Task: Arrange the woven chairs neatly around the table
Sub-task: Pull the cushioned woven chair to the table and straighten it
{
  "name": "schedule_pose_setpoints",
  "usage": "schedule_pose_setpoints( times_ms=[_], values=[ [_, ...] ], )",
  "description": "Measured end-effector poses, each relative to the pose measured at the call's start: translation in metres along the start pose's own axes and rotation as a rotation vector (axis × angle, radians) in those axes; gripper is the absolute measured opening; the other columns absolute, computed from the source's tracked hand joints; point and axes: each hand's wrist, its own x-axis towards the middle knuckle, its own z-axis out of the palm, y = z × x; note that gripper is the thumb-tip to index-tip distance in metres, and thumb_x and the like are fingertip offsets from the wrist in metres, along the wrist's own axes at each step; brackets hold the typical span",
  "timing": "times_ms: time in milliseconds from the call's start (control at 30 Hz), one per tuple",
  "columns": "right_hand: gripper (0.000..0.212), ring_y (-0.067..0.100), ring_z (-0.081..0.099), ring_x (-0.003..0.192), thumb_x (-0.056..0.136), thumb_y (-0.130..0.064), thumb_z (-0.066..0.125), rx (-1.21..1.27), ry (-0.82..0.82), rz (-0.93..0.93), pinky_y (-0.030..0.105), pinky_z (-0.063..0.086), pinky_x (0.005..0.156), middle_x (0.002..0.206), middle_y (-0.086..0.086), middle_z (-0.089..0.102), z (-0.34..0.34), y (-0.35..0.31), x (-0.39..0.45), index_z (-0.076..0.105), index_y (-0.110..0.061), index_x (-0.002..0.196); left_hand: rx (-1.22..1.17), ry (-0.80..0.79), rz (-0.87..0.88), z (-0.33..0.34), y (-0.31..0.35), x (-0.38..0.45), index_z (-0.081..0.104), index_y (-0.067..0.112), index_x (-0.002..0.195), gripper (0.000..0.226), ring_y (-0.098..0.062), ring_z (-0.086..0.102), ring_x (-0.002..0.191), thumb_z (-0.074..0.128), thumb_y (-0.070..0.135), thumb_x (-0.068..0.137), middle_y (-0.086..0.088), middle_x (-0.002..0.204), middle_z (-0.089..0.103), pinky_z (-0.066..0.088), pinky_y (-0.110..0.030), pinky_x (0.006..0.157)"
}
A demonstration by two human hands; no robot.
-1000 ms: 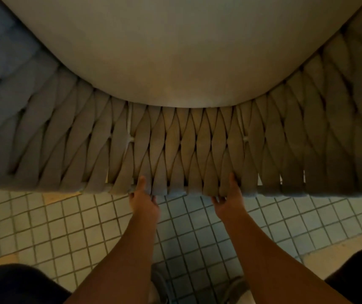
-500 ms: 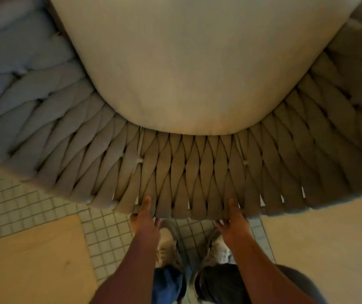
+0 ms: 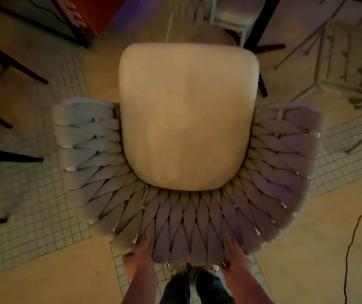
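Observation:
A woven chair (image 3: 197, 224) with a curved grey strap back and a cream seat cushion (image 3: 186, 115) fills the middle of the view, seen from straight above. My left hand (image 3: 139, 255) grips the top rim of the backrest at its left, thumb on the weave. My right hand (image 3: 236, 257) grips the same rim a little to the right, thumb likewise on top. A second woven chair (image 3: 197, 9) stands beyond the cushion at the top, partly hidden. A third woven chair (image 3: 349, 69) stands at the upper right.
Dark table legs (image 3: 256, 29) stand just past the cushion at the top right. More dark legs (image 3: 11, 60) run along the left. A red and black panel (image 3: 83, 16) is at top left. A thin cable (image 3: 357, 227) trails across the floor at right.
The view has pulled back and up, so the whole chair and the surrounding floor now show. Both hands keep their hold on the backrest rim.

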Motion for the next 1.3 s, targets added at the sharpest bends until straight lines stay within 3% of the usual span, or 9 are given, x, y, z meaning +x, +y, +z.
schedule_pose_setpoints(
  times_ms=[133, 367, 467, 600, 700, 800, 900, 1000, 1300],
  values=[
    [0.04, 0.031, 0.064, 0.088, 0.078, -0.012, 0.071, 0.028, -0.038, -0.143, 0.046, 0.056, 0.072, 0.112, 0.013, 0.064, 0.024, -0.02, -0.011, 0.057, -0.011, 0.115, 0.13, -0.168, 0.141, 0.002, 0.029, -0.003, 0.052, 0.002, 0.123, 0.071, -0.039, 0.061, 0.111, 0.076, 0.043, 0.071, -0.024, 0.124, 0.06, 0.051, -0.048, 0.093],
    [0.087, 0.018, 0.056, 0.1, 0.069, -0.015, 0.074, -0.038, 0.041, -0.566, 0.028, 0.044, 0.078, 0.128, 0.002, 0.052, 0.082, -0.072, -0.034, 0.029, -0.025, 0.143, 0.214, 0.023, 0.544, 0.052, 0.108, -0.034, 0.035, 0.009, 0.134, 0.081, -0.042, 0.051, 0.113, 0.078, 0.027, 0.068, -0.02, 0.134, 0.044, 0.048, -0.051, 0.09],
    [0.102, 0.023, 0.045, 0.107, 0.068, -0.019, 0.071, -0.317, 0.143, -0.876, 0.038, 0.043, 0.084, 0.145, 0.011, 0.032, 0.094, -0.09, -0.041, 0.01, -0.025, 0.15, 0.505, 0.142, 0.92, 0.056, 0.125, -0.045, 0.018, 0.008, 0.148, 0.097, -0.043, 0.035, 0.132, 0.073, 0.035, 0.073, -0.018, 0.153, 0.026, 0.034, -0.057, 0.106],
    [0.104, 0.043, 0.017, 0.14, 0.074, -0.021, 0.069, -0.667, 0.231, -1.212, 0.059, 0.027, 0.109, 0.159, 0.017, 0.005, 0.105, -0.107, -0.045, -0.002, -0.028, 0.151, 0.783, 0.177, 1.469, 0.056, 0.141, -0.045, 0.026, 0.016, 0.15, 0.078, -0.042, 0.024, 0.14, 0.059, 0.037, 0.083, -0.015, 0.157, 0.024, 0.024, -0.055, 0.113],
    [0.088, 0.038, 0.0, 0.147, 0.078, -0.016, 0.065, -0.949, 0.233, -1.445, 0.064, 0.013, 0.114, 0.161, 0.014, 0.005, 0.107, -0.117, -0.045, 0.016, -0.026, 0.151, 0.967, 0.014, 1.799, 0.054, 0.147, -0.039, 0.046, 0.016, 0.141, 0.05, -0.035, 0.027, 0.143, 0.046, 0.035, 0.094, -0.009, 0.149, 0.044, 0.016, -0.054, 0.117],
    [0.043, 0.03, 0.022, 0.146, 0.09, -0.038, 0.053, -1.334, 0.053, -1.826, 0.058, 0.004, 0.118, 0.146, 0.009, 0.048, 0.109, -0.128, -0.041, 0.058, -0.02, 0.129, 1.229, -0.273, 2.077, 0.055, 0.168, -0.031, 0.06, 0.02, 0.129, 0.052, -0.025, 0.051, 0.128, 0.037, 0.052, 0.094, 0.002, 0.122, 0.067, 0.026, -0.05, 0.114],
    [0.066, 0.023, 0.056, 0.121, 0.083, -0.072, 0.033, -1.788, -0.263, -1.836, 0.048, 0.026, 0.114, 0.114, 0.0, 0.071, 0.117, -0.149, -0.046, 0.064, -0.025, 0.119, 1.574, -0.484, 2.03, 0.065, 0.194, -0.034, 0.048, 0.028, 0.136, 0.073, -0.02, 0.057, 0.115, 0.042, 0.072, 0.079, 0.009, 0.121, 0.064, 0.041, -0.041, 0.102],
    [0.071, 0.02, 0.06, 0.107, 0.069, -0.081, 0.037, -2.081, -0.332, -1.733, 0.035, 0.047, 0.084, 0.113, -0.004, 0.067, 0.143, -0.178, -0.052, 0.051, -0.035, 0.122, 1.682, -0.469, 1.975, 0.092, 0.212, -0.046, 0.045, 0.033, 0.129, 0.061, -0.016, 0.056, 0.114, 0.051, 0.062, 0.076, 0.012, 0.126, 0.06, 0.049, -0.035, 0.089],
    [0.069, 0.021, 0.065, 0.087, 0.061, -0.085, 0.031, -2.107, -0.344, -1.757, 0.035, 0.044, 0.069, 0.088, -0.005, 0.07, 0.206, -0.232, -0.059, 0.058, -0.035, 0.102, 1.649, -0.546, 1.895, 0.147, 0.274, -0.061, 0.052, 0.037, 0.101, 0.034, -0.018, 0.063, 0.083, 0.059, 0.054, 0.073, 0.012, 0.089, 0.065, 0.049, -0.032, 0.064]
  ],
)
